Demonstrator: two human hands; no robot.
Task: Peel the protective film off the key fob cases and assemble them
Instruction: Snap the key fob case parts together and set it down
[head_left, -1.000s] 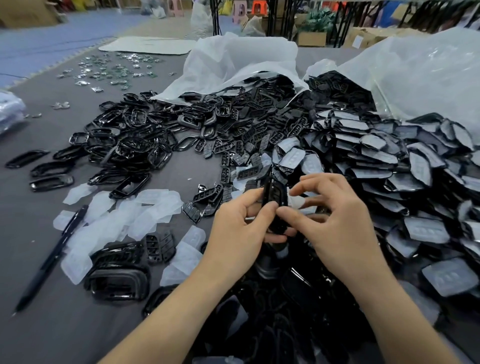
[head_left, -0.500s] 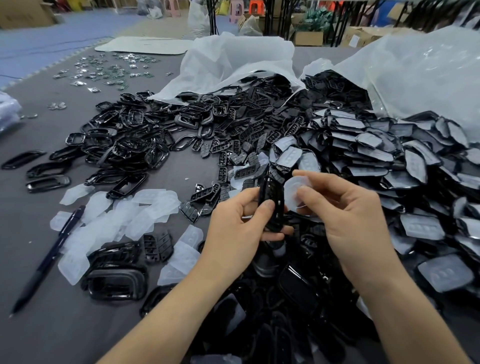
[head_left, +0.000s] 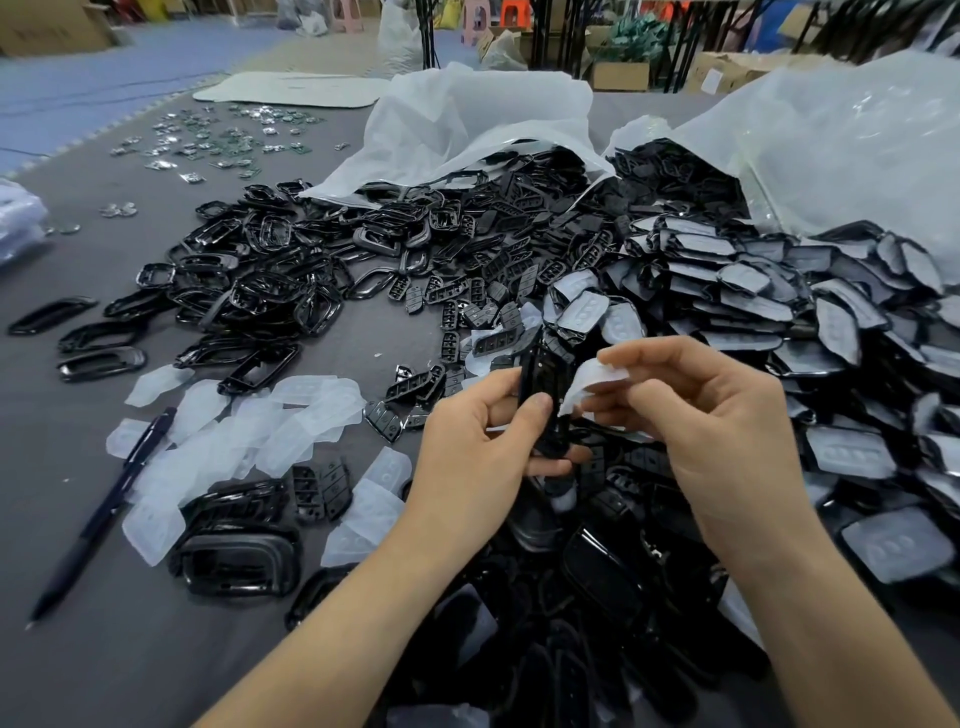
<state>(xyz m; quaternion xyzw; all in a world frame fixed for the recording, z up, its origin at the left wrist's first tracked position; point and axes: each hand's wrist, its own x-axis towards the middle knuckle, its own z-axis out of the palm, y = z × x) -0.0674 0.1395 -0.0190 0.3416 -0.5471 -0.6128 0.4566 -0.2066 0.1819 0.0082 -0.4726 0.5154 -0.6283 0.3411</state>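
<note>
My left hand (head_left: 475, 452) grips a black key fob case (head_left: 543, 387) edge-on, thumb pressed on its near side. My right hand (head_left: 711, 415) pinches a whitish protective film (head_left: 587, 382) that curls away from the case's right face, its lower end still at the case. Film-covered case covers (head_left: 748, 306) lie heaped to the right. Black frames (head_left: 260, 280) lie piled at the left, and small black button inserts (head_left: 467, 306) are scattered in the middle.
Peeled films (head_left: 234, 431) lie spread on the grey table (head_left: 130, 649) beside a dark pen (head_left: 104, 514). Stacked frames (head_left: 234, 556) sit near my left forearm. Two white plastic bags (head_left: 478, 119) spill parts at the back. Small metal pieces (head_left: 208, 140) are scattered far left.
My right hand has pulled the film up and to the right, away from the case. My left hand still holds the case in the same place.
</note>
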